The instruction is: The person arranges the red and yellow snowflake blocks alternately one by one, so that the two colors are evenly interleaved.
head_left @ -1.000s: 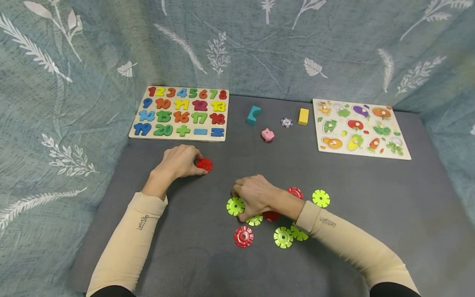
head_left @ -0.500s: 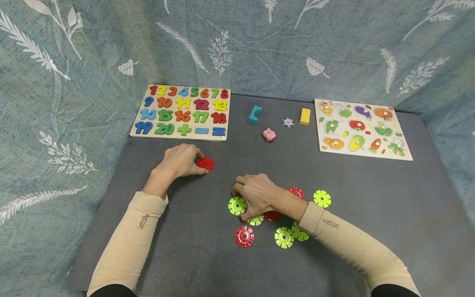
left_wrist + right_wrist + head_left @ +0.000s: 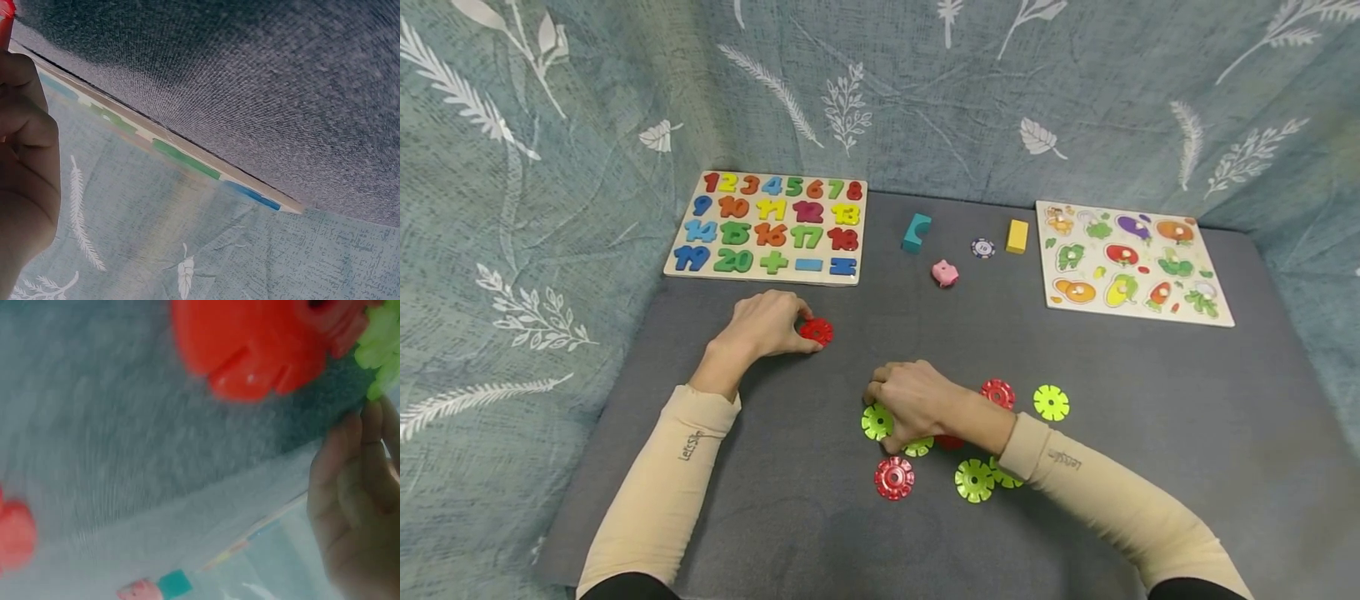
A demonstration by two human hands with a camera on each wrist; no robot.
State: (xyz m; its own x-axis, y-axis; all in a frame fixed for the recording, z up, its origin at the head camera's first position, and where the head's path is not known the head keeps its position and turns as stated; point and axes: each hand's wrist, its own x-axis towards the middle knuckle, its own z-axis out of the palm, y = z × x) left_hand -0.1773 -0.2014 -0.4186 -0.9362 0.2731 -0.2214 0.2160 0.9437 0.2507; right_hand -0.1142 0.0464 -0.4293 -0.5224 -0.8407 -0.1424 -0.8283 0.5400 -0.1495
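My left hand pinches a red slotted plastic disc between thumb and fingers, close to the table. In the left wrist view, only part of that red disc shows at the corner. Nearer the middle, my right hand has its thumb and fingers around a green slotted disc. Fingertips meet green plastic in the blurred right wrist view. Another green disc lies partly hidden under the right hand, beside a mostly covered red disc. A red disc lies just in front.
More green discs and a red disc lie around the right forearm. Behind stand a number puzzle board, a teal block, a pink pig, a poker chip, a yellow block and a vegetable puzzle board.
My right hand has dipped slightly toward me, and the green disc at its fingers has shifted down and is more covered. The left hand has stayed with its red disc.
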